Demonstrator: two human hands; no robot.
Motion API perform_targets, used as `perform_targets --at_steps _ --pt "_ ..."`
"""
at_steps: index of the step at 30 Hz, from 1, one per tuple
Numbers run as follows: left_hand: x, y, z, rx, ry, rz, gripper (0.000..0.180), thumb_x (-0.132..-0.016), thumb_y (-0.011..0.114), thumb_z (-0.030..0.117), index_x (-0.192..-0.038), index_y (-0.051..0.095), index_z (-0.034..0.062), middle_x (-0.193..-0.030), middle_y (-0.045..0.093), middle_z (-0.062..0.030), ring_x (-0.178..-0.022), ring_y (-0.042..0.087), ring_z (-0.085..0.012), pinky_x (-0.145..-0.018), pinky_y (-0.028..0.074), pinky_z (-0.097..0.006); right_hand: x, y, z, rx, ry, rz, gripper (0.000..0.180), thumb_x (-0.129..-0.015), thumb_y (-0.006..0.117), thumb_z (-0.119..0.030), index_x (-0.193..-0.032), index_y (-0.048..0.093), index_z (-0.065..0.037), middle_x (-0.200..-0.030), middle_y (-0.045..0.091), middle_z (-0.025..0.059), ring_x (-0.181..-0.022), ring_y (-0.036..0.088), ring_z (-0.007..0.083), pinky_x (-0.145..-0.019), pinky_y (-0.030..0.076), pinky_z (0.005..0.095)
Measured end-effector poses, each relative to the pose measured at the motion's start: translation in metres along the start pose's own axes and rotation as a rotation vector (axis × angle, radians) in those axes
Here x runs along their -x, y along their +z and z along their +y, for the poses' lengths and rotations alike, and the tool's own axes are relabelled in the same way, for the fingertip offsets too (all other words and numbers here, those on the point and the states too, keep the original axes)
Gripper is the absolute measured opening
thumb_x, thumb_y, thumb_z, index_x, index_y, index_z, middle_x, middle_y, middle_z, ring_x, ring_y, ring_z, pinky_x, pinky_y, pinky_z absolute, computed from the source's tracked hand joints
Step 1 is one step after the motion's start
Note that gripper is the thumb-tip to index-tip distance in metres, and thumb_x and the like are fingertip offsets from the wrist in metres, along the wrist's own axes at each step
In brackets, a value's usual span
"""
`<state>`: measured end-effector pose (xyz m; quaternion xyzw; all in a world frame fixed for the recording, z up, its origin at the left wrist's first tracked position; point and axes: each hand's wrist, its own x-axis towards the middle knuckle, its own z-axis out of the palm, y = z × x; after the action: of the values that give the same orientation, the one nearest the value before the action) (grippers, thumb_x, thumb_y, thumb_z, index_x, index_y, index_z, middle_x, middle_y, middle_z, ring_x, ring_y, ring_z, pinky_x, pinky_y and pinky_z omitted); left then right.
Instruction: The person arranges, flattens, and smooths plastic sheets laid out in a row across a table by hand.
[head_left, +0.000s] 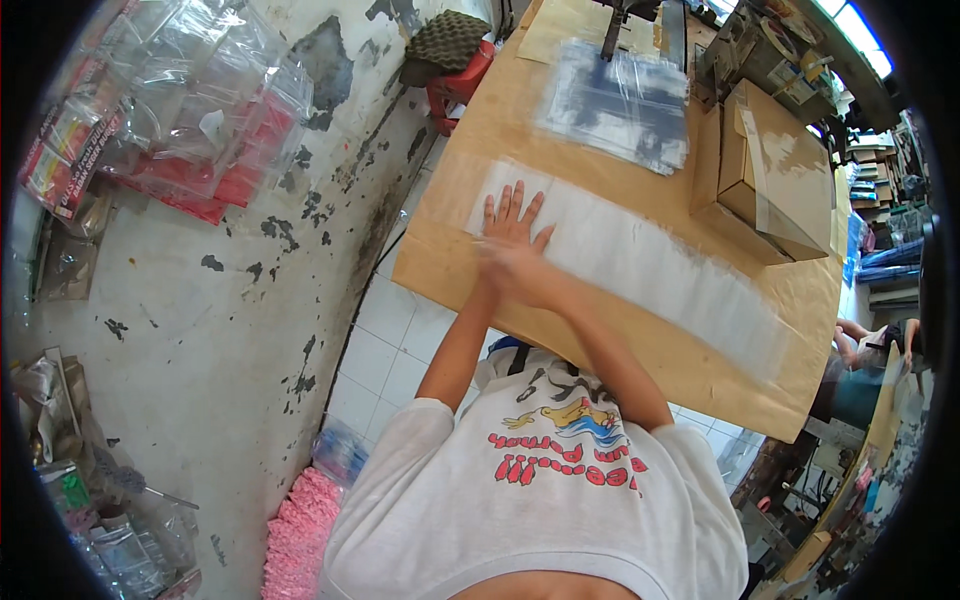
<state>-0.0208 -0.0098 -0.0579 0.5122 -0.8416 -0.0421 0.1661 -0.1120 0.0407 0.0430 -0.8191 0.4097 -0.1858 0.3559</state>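
A long, whitish, translucent strip of thin plastic (640, 255) lies across the brown-covered table, slanting from upper left to lower right. My left hand (512, 215) presses flat on its left end, palm down, fingers spread. Across my left wrist comes my right hand (520, 270), smeared by motion, so its fingers cannot be made out. Whether it touches the wrist or passes above it is unclear. Farther back, a stack of clear plastic sheets (620, 110) sits under a dark metal machine arm (614, 35).
A cardboard box (775, 170) stands at the table's right. Brown paper (450, 240) covers the tabletop. Plastic packages (200, 120) hang on the peeling wall at left. Behind the table's far left corner is a red stool (460, 85). Another person (875, 345) is at far right.
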Motion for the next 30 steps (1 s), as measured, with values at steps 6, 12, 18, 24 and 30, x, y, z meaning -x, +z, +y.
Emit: perform_targets --at_steps 6,12,18,24,30 --pt "-0.002 -0.006 0.009 0.017 -0.022 -0.001 0.068 -0.095 0.051 0.056 -0.153 0.043 0.0211 -0.164 0.025 -0.0169 -0.152 0.023 -0.0328 -0.123 0.007 -0.055 -0.113 0.131 0.011 0.503 0.198 0.118 0.065 -0.089 0.057 -0.01 -0.148 0.037 0.009 -0.158 0.031 0.0292 -0.148 0.029 0.0403 -0.121 0.026 0.0409" --pt "0.0 -0.006 0.01 0.09 -0.035 0.012 0.068 -0.095 0.053 0.054 -0.152 0.043 0.0194 -0.163 0.026 -0.0171 -0.151 0.024 -0.034 -0.122 0.009 -0.055 -0.14 0.099 0.019 0.155 0.387 0.561 0.068 -0.092 0.057 -0.013 -0.151 0.029 0.009 -0.158 0.028 0.0298 -0.149 0.026 0.0407 -0.122 0.024 0.0409" --pt "0.009 0.02 0.0 0.095 -0.018 0.236 0.07 -0.093 0.059 0.05 -0.149 0.047 0.0094 -0.159 0.031 -0.024 -0.15 0.024 -0.0386 -0.122 0.014 -0.053 -0.078 0.004 0.017 -0.256 0.308 1.001 0.071 -0.096 0.056 -0.015 -0.153 0.022 0.009 -0.159 0.026 0.0305 -0.149 0.023 0.041 -0.122 0.023 0.0409" --pt "-0.004 -0.003 0.014 0.054 0.004 0.046 0.067 -0.094 0.061 0.047 -0.146 0.05 0.0062 -0.154 0.038 -0.0266 -0.144 0.035 -0.0411 -0.119 0.025 -0.053 0.113 -0.093 0.082 0.193 0.424 1.126 0.068 -0.099 0.057 -0.019 -0.154 0.025 0.007 -0.159 0.028 0.0284 -0.149 0.027 0.0382 -0.122 0.023 0.04" --pt "-0.007 -0.005 0.014 -0.013 0.029 0.089 0.068 -0.094 0.061 0.046 -0.146 0.048 0.003 -0.153 0.039 -0.0277 -0.143 0.035 -0.0424 -0.119 0.027 -0.051 0.339 -0.144 0.135 0.535 0.606 1.046 0.061 -0.101 0.056 -0.021 -0.151 0.032 0.005 -0.156 0.036 0.0246 -0.145 0.034 0.0401 -0.119 0.03 0.044"
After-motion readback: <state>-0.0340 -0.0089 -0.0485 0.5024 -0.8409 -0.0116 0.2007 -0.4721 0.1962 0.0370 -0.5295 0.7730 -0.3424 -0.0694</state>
